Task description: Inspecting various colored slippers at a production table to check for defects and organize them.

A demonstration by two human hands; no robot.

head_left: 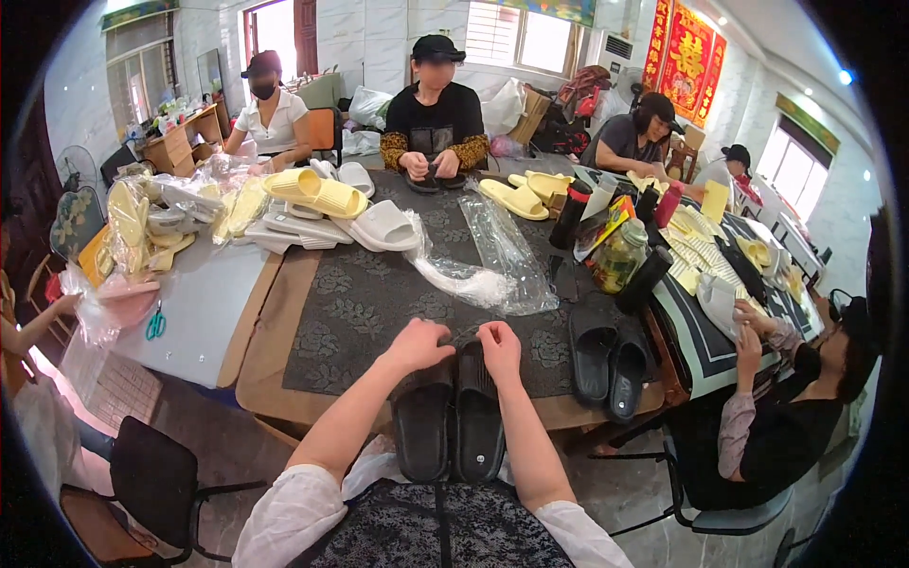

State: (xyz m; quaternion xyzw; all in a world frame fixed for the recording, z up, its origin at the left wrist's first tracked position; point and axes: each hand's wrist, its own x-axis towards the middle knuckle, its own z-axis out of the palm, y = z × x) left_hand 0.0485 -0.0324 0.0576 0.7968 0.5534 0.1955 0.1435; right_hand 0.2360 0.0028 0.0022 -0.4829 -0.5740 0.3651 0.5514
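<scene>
A second black pair (609, 360) sits right, plastic bags (483, 270) beyond. Your left hand (417, 346) and right hand (499, 348) curl fingers clamped on black slippers (453, 421) overhanging the worktop's (284, 379) near edge.

A second pair of black slippers (608, 364) lies near right. Clear plastic bags (478, 270) sprawl mid-table. Yellow slippers (317, 191) and white slippers (379, 227) pile far left; a glass jar (620, 256) stands right; scissors (155, 324) lie left.
</scene>
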